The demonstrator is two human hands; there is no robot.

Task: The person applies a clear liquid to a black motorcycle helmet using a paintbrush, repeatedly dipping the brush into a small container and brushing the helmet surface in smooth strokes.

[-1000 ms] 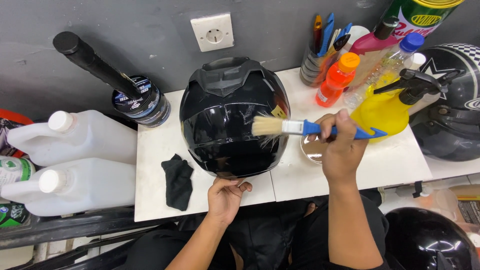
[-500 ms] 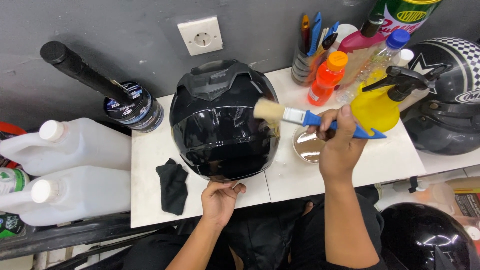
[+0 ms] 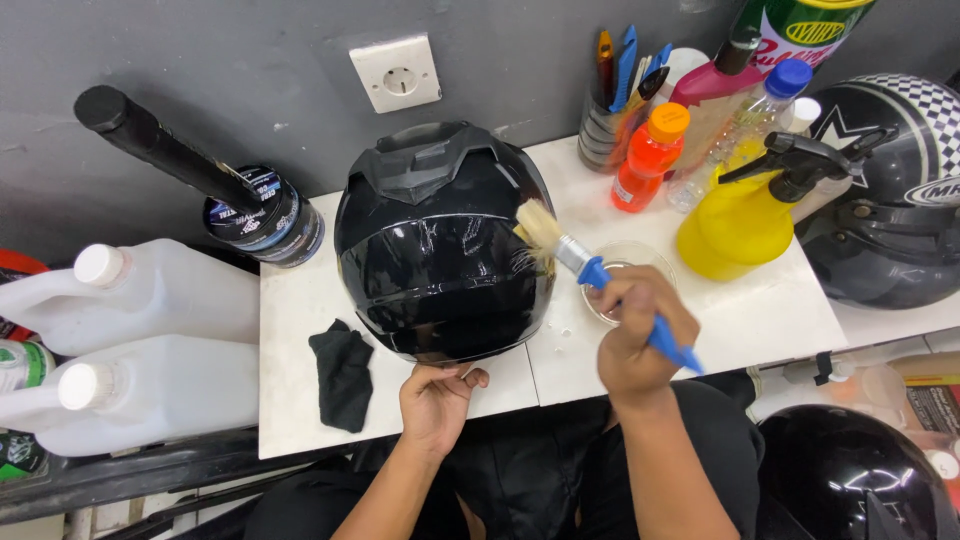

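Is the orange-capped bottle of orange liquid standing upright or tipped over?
Upright. The orange-capped bottle of orange liquid stands on its base on the white tabletop, cap on top, beside the yellow spray bottle.

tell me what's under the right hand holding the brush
Under the right hand that grips the blue-handled brush sits a small clear bowl on the white table. Only its far rim shows; the hand covers the rest, so its contents cannot be told.

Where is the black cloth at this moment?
In the head view, the black cloth lies on the white table, left of the black helmet and the left hand.
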